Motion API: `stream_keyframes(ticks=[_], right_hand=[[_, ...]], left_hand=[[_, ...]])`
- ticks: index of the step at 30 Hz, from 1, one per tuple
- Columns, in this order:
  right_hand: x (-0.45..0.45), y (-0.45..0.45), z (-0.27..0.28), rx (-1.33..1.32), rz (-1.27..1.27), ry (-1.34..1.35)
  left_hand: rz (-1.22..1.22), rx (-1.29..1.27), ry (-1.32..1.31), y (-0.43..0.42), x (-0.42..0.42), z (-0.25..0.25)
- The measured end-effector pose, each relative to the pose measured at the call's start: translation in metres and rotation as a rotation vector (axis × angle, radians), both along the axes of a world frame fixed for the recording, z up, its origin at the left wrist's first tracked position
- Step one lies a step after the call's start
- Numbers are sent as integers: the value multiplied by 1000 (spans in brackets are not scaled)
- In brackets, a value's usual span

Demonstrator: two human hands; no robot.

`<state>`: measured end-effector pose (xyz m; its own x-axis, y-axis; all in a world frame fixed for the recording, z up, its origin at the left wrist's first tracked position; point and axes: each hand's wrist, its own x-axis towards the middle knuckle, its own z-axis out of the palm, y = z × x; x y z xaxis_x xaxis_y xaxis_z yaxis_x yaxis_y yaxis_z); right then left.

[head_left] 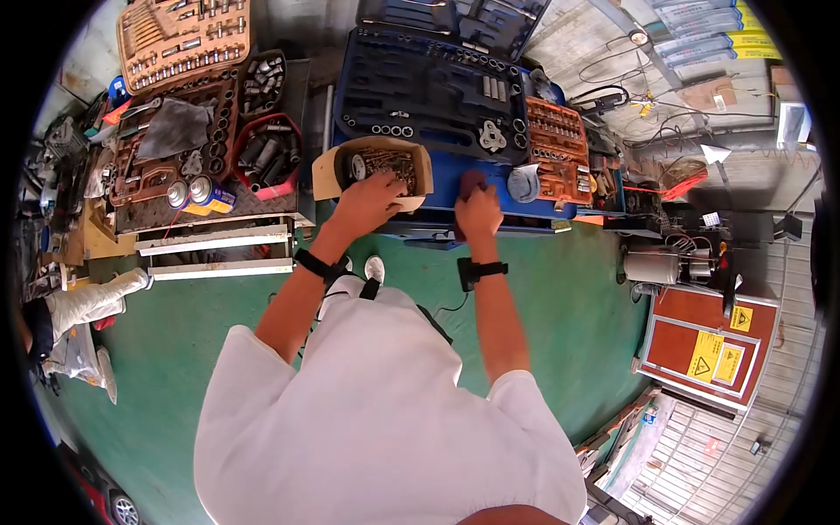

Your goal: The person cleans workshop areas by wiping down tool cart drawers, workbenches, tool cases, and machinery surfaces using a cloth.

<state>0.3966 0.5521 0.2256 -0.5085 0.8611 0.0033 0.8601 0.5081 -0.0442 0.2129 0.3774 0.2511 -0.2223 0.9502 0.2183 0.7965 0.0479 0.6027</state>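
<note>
My left hand (372,203) is at the near side of a small open cardboard box (329,175), its fingers curled over the rim. Inside the box lie many small brass-coloured metal pieces, like screws or bolts (389,163), and a round metal part (358,166). My right hand (479,213) is closed around a dark red cloth (471,185), pressed on the blue top (444,179) of the bench. Just right of it sits a round greyish roll or container (524,184). Behind both hands lies an open blue socket-set case (411,87).
An orange socket tray (560,144) stands at the right. Left are a worn tool case (184,44), a red bin of sockets (293,175), spray cans (210,194) and an open drawer (219,249). Another person's legs (92,306) show at far left, above the green floor (210,306).
</note>
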Motion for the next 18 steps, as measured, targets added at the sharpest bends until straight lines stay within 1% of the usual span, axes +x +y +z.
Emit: stream_keyframes(ticks=[1, 2, 4, 5, 7, 8, 10, 11, 13, 15, 17, 18], right_hand=[[-5, -8, 5, 2, -5, -3], [-8, -21, 8, -55, 1, -4], [-13, -45, 14, -156, 11, -2], [-8, -49, 14, -154, 3, -5], [2, -55, 9, -225, 183, 203], [10, -49, 3, -226, 174, 205], [37, -28, -8, -71, 65, 234], [48, -17, -8, -78, 57, 232], [68, 1, -6, -16, -242, 223], [71, 5, -10, -37, -255, 214], [68, 4, -12, -59, -260, 213], [52, -13, -3, -105, -150, 236]], left_hand=[[8, 30, 6, 0, 0, -3], [14, 59, 12, 0, 0, -7], [3, 41, 13, 1, 0, -5], [-2, 22, 22, 2, 0, -4], [-20, 25, 32, 2, 0, -7], [-26, 26, 44, 2, -2, -9], [-35, 33, 57, 3, -2, -8], [-37, 43, 67, 2, -2, -8], [-40, 57, 69, -1, -2, -10], [-31, 89, 73, 3, -1, -12], [-28, 36, 81, 4, -1, -14], [-27, 36, 84, 5, -2, -12]])
